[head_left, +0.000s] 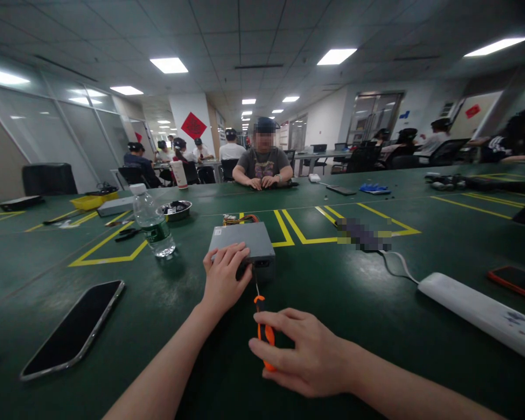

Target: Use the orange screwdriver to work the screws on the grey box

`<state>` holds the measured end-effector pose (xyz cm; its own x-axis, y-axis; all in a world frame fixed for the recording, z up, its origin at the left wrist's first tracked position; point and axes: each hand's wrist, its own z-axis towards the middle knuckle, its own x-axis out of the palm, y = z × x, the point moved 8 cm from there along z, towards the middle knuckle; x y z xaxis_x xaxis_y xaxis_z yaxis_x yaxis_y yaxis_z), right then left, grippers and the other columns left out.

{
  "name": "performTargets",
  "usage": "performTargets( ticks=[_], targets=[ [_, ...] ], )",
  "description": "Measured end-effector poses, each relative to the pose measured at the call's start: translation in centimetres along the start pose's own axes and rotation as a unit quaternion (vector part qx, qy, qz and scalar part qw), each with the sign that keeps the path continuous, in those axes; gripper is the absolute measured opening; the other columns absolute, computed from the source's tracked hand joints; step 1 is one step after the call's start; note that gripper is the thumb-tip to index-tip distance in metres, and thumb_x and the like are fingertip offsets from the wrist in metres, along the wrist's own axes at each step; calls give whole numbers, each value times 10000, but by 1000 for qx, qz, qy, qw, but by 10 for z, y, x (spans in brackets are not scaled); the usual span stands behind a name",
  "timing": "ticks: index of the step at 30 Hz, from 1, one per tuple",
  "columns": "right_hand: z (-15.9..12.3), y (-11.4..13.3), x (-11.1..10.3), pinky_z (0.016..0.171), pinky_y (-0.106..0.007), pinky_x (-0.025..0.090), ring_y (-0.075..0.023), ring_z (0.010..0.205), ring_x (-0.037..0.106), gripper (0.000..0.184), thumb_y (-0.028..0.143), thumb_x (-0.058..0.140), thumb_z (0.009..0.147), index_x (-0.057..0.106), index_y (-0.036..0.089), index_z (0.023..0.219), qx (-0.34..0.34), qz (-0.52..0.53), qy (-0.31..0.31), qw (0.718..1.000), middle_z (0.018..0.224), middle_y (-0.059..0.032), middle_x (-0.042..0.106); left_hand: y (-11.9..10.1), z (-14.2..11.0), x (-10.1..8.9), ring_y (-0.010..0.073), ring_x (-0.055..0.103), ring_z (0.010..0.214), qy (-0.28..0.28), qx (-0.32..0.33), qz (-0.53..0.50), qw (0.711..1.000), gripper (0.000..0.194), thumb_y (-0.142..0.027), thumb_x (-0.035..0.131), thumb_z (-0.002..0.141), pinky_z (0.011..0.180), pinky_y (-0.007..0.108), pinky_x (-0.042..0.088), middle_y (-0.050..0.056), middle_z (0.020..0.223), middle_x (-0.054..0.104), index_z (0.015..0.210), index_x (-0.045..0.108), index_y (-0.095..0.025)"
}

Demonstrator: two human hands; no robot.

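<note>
A grey metal power-supply box [245, 240] lies on the green table [324, 303], with coloured wires at its far end. My left hand [224, 279] rests on its near left corner, fingers curled over the top edge. My right hand [304, 351] is wrapped round the orange handle of a screwdriver [265, 332]. The screwdriver's thin shaft points at the box's near face.
A phone [72, 329] lies at the near left and a water bottle [153, 221] stands left of the box. A white power strip [481, 315] and an orange-edged phone [516, 283] lie at the right. A metal bowl [175, 210] sits behind the bottle. A person sits across the table, with others behind.
</note>
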<state>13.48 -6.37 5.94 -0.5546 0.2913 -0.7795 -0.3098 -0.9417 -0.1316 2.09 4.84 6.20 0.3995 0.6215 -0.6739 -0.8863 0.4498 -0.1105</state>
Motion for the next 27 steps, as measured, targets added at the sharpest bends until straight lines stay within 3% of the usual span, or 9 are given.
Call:
performTargets(
  ticks=[7, 10, 14, 21, 27],
  targets=[
    [-4, -6, -9, 684, -284, 508, -177, 850, 639, 291, 406, 437, 929, 492, 132, 1009, 16, 20, -73, 997, 1030, -154, 622, 0, 0, 0, 209, 516, 1121, -1, 3, -1, 1000, 228, -269, 516, 833, 987, 440, 225, 14, 1187, 613, 1057, 552, -277],
    [-3, -6, -5, 689, -296, 511, -189, 872, 636, 318, 425, 402, 934, 491, 134, 1024, 23, 39, -46, 998, 1050, -161, 612, 0, 0, 0, 215, 515, 1123, 1, 1, -2, 1000, 234, -268, 516, 831, 986, 444, 229, 21, 1187, 613, 1062, 555, -279],
    [0, -2, 1, 709, -304, 510, -197, 942, 621, 230, 314, 413, 933, 512, 169, 1083, 5, 12, -4, 1000, 1074, -160, 603, 1, 0, 0, 218, 518, 1117, -3, 0, -1, 1000, 239, -259, 527, 820, 985, 444, 241, 19, 1181, 615, 1054, 570, -283],
    [-5, -9, -10, 702, -282, 510, -173, 866, 638, 267, 399, 447, 925, 457, 146, 1012, 30, 21, -89, 995, 1016, -151, 632, 1, 0, 0, 221, 518, 1117, -3, 4, 2, 1000, 236, -274, 519, 827, 982, 443, 239, 24, 1182, 615, 1059, 563, -280],
    [-1, -2, -3, 718, -307, 511, -200, 936, 618, 262, 316, 389, 929, 471, 140, 1103, 9, 28, -25, 999, 1065, -174, 600, 0, 0, -1, 219, 528, 1105, -5, 0, 2, 1000, 241, -266, 528, 819, 985, 443, 243, 14, 1177, 618, 1055, 571, -286]
  ],
)
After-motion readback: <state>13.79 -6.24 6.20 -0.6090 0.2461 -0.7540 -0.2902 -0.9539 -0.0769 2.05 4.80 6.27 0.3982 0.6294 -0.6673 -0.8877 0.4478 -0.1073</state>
